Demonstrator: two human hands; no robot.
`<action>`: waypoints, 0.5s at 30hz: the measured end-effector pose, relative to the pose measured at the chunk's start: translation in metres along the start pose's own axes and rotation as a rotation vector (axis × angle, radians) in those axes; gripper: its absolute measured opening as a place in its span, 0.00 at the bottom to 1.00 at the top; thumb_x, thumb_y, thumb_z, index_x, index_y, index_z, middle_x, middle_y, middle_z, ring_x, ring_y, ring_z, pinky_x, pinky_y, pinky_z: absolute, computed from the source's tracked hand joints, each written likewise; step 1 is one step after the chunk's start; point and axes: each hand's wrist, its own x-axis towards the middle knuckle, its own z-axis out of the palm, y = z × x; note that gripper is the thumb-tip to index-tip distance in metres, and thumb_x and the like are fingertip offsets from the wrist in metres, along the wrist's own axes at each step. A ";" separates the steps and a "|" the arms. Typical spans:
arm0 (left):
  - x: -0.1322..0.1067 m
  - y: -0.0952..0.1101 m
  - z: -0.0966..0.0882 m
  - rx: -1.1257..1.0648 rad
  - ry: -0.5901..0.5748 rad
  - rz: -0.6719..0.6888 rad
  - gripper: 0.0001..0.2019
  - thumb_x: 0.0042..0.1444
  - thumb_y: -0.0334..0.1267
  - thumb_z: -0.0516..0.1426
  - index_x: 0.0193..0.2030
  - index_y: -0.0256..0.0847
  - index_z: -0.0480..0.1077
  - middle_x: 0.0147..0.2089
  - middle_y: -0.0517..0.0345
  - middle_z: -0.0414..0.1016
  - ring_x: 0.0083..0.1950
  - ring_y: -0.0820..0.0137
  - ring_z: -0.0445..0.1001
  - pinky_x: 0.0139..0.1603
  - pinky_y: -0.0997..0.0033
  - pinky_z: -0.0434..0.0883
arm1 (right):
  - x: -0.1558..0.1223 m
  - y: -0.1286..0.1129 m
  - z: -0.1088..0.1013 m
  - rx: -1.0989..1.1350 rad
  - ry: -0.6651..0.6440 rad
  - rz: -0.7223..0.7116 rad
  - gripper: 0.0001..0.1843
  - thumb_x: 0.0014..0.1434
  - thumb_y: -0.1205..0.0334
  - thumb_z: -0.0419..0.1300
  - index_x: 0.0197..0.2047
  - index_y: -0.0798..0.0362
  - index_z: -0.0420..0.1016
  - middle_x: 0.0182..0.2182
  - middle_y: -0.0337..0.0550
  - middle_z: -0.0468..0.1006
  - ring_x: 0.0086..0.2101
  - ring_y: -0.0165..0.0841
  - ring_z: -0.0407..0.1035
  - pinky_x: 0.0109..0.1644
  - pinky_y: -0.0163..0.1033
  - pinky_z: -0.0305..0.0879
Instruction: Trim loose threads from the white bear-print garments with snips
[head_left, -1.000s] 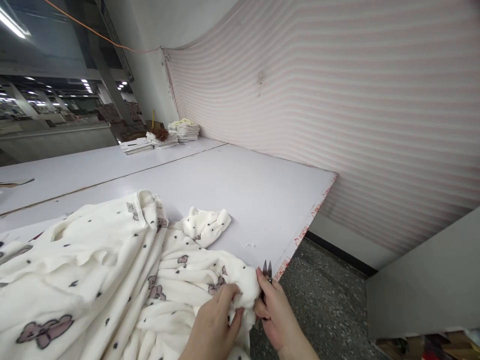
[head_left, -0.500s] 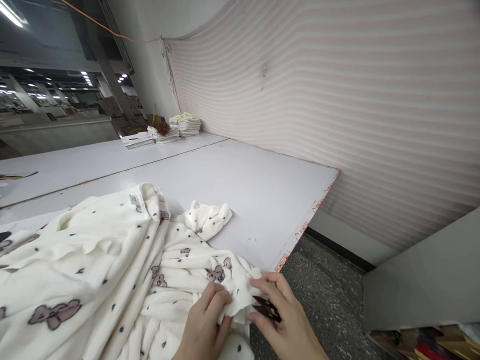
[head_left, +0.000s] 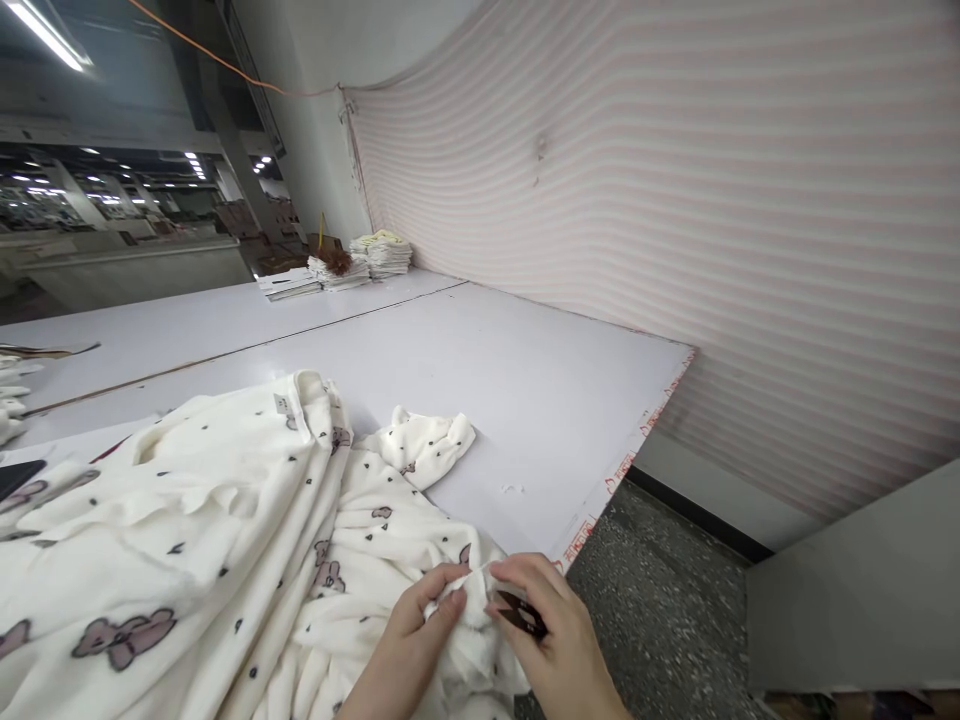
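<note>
A cream fleece garment (head_left: pixel 225 540) printed with small brown bears lies crumpled on the white table (head_left: pixel 480 380), reaching its near edge. My left hand (head_left: pixel 409 645) pinches a fold of this fabric at the table's edge. My right hand (head_left: pixel 547 640) is closed round small dark thread snips (head_left: pixel 517 612), whose blades lie against the same fold. The two hands almost touch. A folded cuff or sleeve end (head_left: pixel 427 445) rests on the table just beyond the garment.
Stacks of folded pale cloth (head_left: pixel 360 265) stand at the far end of the table by a pink-striped wall (head_left: pixel 675 200). A speckled grey floor (head_left: pixel 660 610) lies right of the table edge. A grey panel (head_left: pixel 862 590) is at the lower right.
My right hand has turned the snips from pointing up to lying flat against the fabric. Both hands have worked along the fold. The view has shifted slightly rightwards.
</note>
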 end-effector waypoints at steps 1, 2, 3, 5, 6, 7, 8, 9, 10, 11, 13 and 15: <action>-0.001 -0.002 -0.001 -0.026 0.011 -0.029 0.18 0.55 0.50 0.57 0.48 0.42 0.73 0.49 0.55 0.77 0.55 0.58 0.71 0.58 0.60 0.66 | 0.000 -0.001 0.002 0.023 -0.033 0.016 0.12 0.59 0.67 0.56 0.46 0.49 0.74 0.39 0.44 0.76 0.39 0.35 0.73 0.42 0.34 0.68; -0.001 -0.004 -0.002 -0.044 0.026 -0.058 0.18 0.54 0.50 0.58 0.48 0.43 0.74 0.51 0.55 0.77 0.56 0.58 0.70 0.59 0.61 0.65 | -0.001 0.000 0.004 0.031 -0.057 0.027 0.12 0.59 0.67 0.56 0.46 0.49 0.74 0.40 0.44 0.77 0.39 0.35 0.73 0.43 0.34 0.68; -0.002 -0.005 -0.003 -0.050 0.035 -0.081 0.19 0.53 0.50 0.58 0.47 0.43 0.74 0.51 0.55 0.76 0.57 0.58 0.69 0.59 0.61 0.65 | -0.001 0.000 0.006 0.024 -0.075 0.025 0.11 0.60 0.67 0.56 0.45 0.49 0.75 0.39 0.44 0.78 0.39 0.35 0.73 0.43 0.34 0.68; -0.002 -0.006 -0.003 -0.010 0.025 -0.088 0.18 0.53 0.51 0.59 0.44 0.42 0.74 0.48 0.55 0.77 0.54 0.58 0.71 0.56 0.63 0.67 | -0.003 0.003 0.012 -0.009 -0.059 -0.008 0.12 0.61 0.68 0.53 0.43 0.50 0.75 0.36 0.44 0.79 0.38 0.36 0.74 0.42 0.34 0.68; -0.002 -0.005 -0.003 0.033 0.009 -0.067 0.17 0.53 0.51 0.58 0.41 0.41 0.74 0.44 0.56 0.78 0.50 0.60 0.72 0.53 0.64 0.68 | -0.003 0.005 0.016 -0.028 -0.021 -0.015 0.12 0.61 0.67 0.51 0.42 0.50 0.75 0.34 0.44 0.80 0.36 0.35 0.75 0.40 0.34 0.68; -0.001 -0.004 -0.002 0.087 -0.011 -0.033 0.16 0.54 0.51 0.58 0.39 0.40 0.74 0.40 0.57 0.77 0.47 0.61 0.73 0.50 0.66 0.69 | -0.004 0.007 0.020 -0.044 0.029 -0.003 0.11 0.62 0.66 0.51 0.41 0.50 0.74 0.31 0.43 0.79 0.32 0.34 0.74 0.37 0.33 0.67; 0.000 -0.002 0.000 0.145 -0.036 0.012 0.15 0.55 0.50 0.57 0.37 0.40 0.74 0.37 0.58 0.76 0.44 0.63 0.73 0.48 0.68 0.70 | -0.003 0.008 0.023 -0.052 0.080 0.022 0.10 0.63 0.65 0.50 0.39 0.51 0.72 0.28 0.41 0.78 0.28 0.33 0.73 0.34 0.33 0.66; 0.000 0.000 0.001 0.198 -0.061 0.059 0.14 0.56 0.49 0.56 0.36 0.40 0.73 0.36 0.58 0.76 0.42 0.64 0.72 0.47 0.69 0.69 | -0.003 0.008 0.026 -0.052 0.120 0.056 0.10 0.64 0.63 0.49 0.37 0.51 0.71 0.25 0.39 0.76 0.25 0.32 0.71 0.31 0.32 0.65; 0.001 0.002 0.003 0.235 -0.076 0.097 0.13 0.57 0.47 0.56 0.36 0.40 0.73 0.35 0.58 0.75 0.41 0.65 0.72 0.46 0.70 0.69 | -0.001 0.007 0.027 -0.044 0.142 0.092 0.11 0.65 0.60 0.49 0.35 0.51 0.70 0.23 0.38 0.74 0.23 0.31 0.69 0.29 0.31 0.63; 0.001 0.003 0.004 0.250 -0.081 0.124 0.12 0.58 0.46 0.55 0.38 0.40 0.73 0.36 0.58 0.76 0.41 0.65 0.72 0.46 0.71 0.69 | 0.001 0.006 0.028 -0.027 0.144 0.128 0.12 0.66 0.58 0.48 0.34 0.51 0.69 0.22 0.36 0.72 0.22 0.30 0.67 0.27 0.31 0.62; 0.000 0.004 0.007 0.234 -0.032 0.143 0.12 0.58 0.46 0.55 0.37 0.40 0.74 0.35 0.58 0.76 0.40 0.65 0.72 0.44 0.71 0.69 | 0.005 0.001 0.024 0.036 0.126 0.197 0.14 0.65 0.54 0.50 0.33 0.52 0.69 0.22 0.36 0.72 0.23 0.30 0.67 0.27 0.30 0.62; -0.001 0.003 0.009 0.177 0.075 0.132 0.14 0.57 0.49 0.56 0.35 0.40 0.74 0.34 0.58 0.77 0.38 0.65 0.73 0.40 0.71 0.70 | 0.005 -0.005 0.015 0.089 0.114 0.224 0.12 0.63 0.52 0.54 0.36 0.52 0.71 0.26 0.39 0.75 0.28 0.32 0.70 0.32 0.31 0.66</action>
